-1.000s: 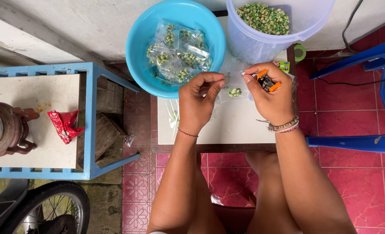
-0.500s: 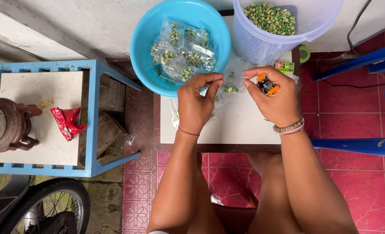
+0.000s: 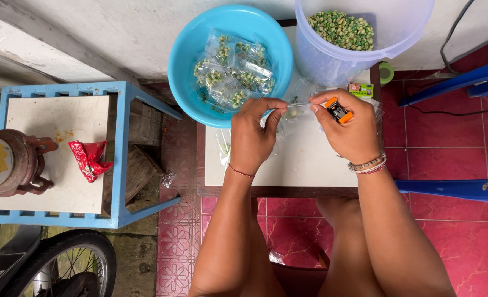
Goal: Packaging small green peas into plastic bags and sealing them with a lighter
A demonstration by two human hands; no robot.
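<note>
Turquoise bowl (image 3: 184,66) far centre, green peas (image 3: 340,28) in a pale translucent tub (image 3: 332,63), orange lighter (image 3: 338,111), clear bag (image 3: 296,107), white tabletop (image 3: 304,159), light-blue stand (image 3: 120,159) left, red wrapper (image 3: 89,159), red patterned floor tiles (image 3: 464,143), blue chair (image 3: 475,187) right

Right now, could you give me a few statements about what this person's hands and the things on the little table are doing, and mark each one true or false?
1. The right hand holds an orange lighter. True.
2. The left hand rests inside the blue bowl. False: it pinches a small clear bag over the table.
3. The blue bowl holds small filled bags. True.
4. The clear bucket is empty. False: it holds green peas.
5. A red wrapper lies on the blue stand. True.
</note>
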